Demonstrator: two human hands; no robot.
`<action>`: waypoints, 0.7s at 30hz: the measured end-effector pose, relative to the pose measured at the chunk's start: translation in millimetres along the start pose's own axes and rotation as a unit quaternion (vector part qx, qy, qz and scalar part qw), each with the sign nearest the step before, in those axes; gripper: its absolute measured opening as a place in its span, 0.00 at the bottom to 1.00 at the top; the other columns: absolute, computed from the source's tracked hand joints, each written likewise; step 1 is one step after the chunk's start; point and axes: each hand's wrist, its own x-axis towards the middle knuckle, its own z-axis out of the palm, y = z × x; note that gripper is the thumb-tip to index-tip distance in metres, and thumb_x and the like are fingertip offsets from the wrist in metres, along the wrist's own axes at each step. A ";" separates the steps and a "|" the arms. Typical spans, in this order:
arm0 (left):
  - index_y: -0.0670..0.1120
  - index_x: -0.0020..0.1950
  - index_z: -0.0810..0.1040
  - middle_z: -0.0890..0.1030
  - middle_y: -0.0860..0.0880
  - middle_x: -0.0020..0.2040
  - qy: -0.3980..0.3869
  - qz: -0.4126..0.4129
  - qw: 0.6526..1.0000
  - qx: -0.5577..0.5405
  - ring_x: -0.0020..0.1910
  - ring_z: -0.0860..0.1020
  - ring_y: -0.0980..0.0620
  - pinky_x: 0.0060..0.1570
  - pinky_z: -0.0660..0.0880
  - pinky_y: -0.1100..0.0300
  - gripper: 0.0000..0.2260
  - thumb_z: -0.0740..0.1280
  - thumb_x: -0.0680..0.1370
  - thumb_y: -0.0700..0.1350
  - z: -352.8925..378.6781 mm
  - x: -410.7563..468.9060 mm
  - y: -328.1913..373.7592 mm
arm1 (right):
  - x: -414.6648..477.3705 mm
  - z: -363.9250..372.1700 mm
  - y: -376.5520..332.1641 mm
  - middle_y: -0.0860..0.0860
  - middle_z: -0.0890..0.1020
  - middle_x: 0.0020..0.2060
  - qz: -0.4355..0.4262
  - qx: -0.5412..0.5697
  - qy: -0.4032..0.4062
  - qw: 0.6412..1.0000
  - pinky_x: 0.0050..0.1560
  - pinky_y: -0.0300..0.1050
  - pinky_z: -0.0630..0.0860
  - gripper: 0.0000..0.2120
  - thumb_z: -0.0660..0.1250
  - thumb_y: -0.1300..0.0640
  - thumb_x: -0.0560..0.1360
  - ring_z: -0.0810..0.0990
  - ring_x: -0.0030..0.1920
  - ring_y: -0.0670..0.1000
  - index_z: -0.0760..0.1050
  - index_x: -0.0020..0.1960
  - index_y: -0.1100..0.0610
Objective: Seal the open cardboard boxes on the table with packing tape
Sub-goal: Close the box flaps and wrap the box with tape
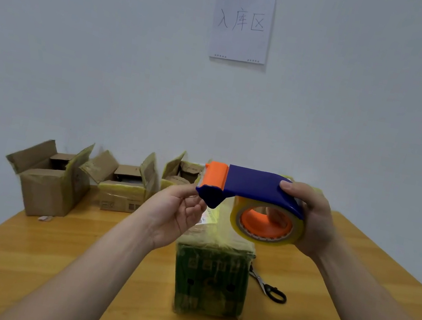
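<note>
Worn on the head; one wide-angle view. Looks forward and slightly down across the table (21, 253) to the wall (80, 68) straight ahead. Sits close behind both forearms, catching them entering from 7 and 5 o'clock. Frames the left hand (179, 210) just at 9 o'clock of centre and the right hand (314, 221) at 3 o'clock, the tape dispenser (255, 187) between. Keeps the green box (209, 279) near at 6 o'clock, the open boxes (43, 187) farther off at 9 o'clock against the wall, a paper sign (242, 22) at 12 o'clock. Reaches wide enough to show both side edges of the table.
</note>
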 end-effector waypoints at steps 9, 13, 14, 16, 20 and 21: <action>0.35 0.57 0.82 0.83 0.44 0.38 0.043 -0.023 0.994 0.101 0.31 0.81 0.55 0.29 0.78 0.67 0.09 0.68 0.82 0.41 -7.2 8.5 -3.9 | -6.1 -6.7 4.1 0.53 0.84 0.39 0.050 -0.022 0.036 0.998 0.33 0.39 0.75 0.22 0.73 0.48 0.65 0.81 0.35 0.49 0.78 0.53 0.62; 0.36 0.55 0.82 0.85 0.43 0.40 0.015 -0.050 0.993 0.104 0.34 0.83 0.54 0.31 0.80 0.67 0.07 0.66 0.82 0.37 -10.8 7.5 -5.8 | -4.1 -10.6 5.4 0.54 0.83 0.39 0.055 -0.034 0.043 0.997 0.35 0.41 0.73 0.25 0.75 0.44 0.61 0.79 0.36 0.51 0.80 0.49 0.61; 0.36 0.56 0.83 0.85 0.42 0.41 0.010 -0.055 0.993 0.108 0.35 0.83 0.54 0.32 0.80 0.66 0.08 0.66 0.82 0.37 -11.7 7.3 -4.9 | -4.3 -12.3 6.1 0.55 0.83 0.39 0.056 -0.039 0.044 0.997 0.35 0.42 0.73 0.25 0.74 0.44 0.61 0.79 0.36 0.52 0.80 0.49 0.61; 0.36 0.55 0.84 0.85 0.42 0.42 0.010 -0.063 0.992 0.113 0.34 0.83 0.53 0.31 0.80 0.65 0.09 0.67 0.82 0.40 -12.0 6.2 -3.6 | -5.2 -13.4 7.5 0.55 0.82 0.39 0.060 -0.046 0.046 0.996 0.36 0.43 0.72 0.25 0.75 0.44 0.61 0.78 0.37 0.53 0.79 0.49 0.62; 0.37 0.56 0.82 0.84 0.42 0.40 0.005 -0.067 0.988 0.138 0.32 0.82 0.54 0.32 0.80 0.66 0.07 0.66 0.81 0.37 -11.8 7.4 -2.0 | -3.6 -10.9 10.2 0.55 0.82 0.39 0.061 -0.047 0.053 0.996 0.36 0.43 0.73 0.26 0.75 0.45 0.62 0.78 0.37 0.53 0.78 0.51 0.62; 0.37 0.59 0.81 0.85 0.42 0.42 -0.005 -0.067 0.988 0.140 0.34 0.83 0.54 0.33 0.80 0.66 0.09 0.65 0.81 0.34 -12.7 8.1 -1.1 | -2.9 -10.6 10.2 0.55 0.82 0.39 0.059 -0.047 0.054 0.996 0.36 0.43 0.72 0.26 0.75 0.45 0.61 0.78 0.38 0.53 0.78 0.51 0.62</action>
